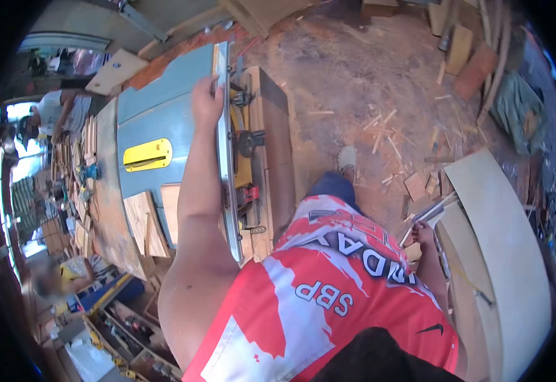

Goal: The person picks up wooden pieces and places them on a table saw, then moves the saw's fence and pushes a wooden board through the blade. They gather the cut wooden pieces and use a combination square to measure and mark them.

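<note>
My left arm stretches over a table saw point(163, 83) with a blue-grey top. At the saw's far corner my left hand point(206, 100) is closed on the metal rail point(225, 127) along its edge. A yellow throat plate point(147, 155) with a dark slot is set into the top. Low on my right side, my right hand point(423, 233) has its fingers curled at a thin strip point(434, 211) that slants past it. Whether the fingers fully grip the strip I cannot tell. Large pale curved boards point(504, 254) lean close to that hand.
Wood offcuts point(383, 127) litter the floor ahead and to the right. Boards point(144, 223) lie on the saw's left end. A person point(64, 111) bends over a workbench at left; another person point(77, 274) is near open tool drawers point(128, 325). A green tarp point(519, 111) hangs at right.
</note>
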